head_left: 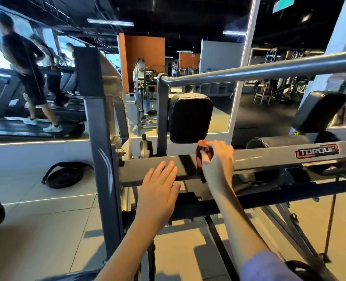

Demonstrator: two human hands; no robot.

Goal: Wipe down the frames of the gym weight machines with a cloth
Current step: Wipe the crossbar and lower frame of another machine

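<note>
Right hand (216,161) pinched red-brown cloth (201,154) against grey crossbar (269,159), toward its left end. Left hand (160,189) lay flat on crossbar, fingers pressed together. Judged early: upright post (101,159) and top rail (269,71) probably not yet wiped

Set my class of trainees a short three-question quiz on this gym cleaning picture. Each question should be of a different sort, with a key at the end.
1. Multiple choice: what grips the cloth? A) the left hand B) the right hand C) neither hand
2. True or false: the left hand's fingers lie straight against the grey frame bar.
3. Fill the gap: the label on the frame bar reads ____.

Key: 1 B; 2 true; 3 TORQUE
</note>
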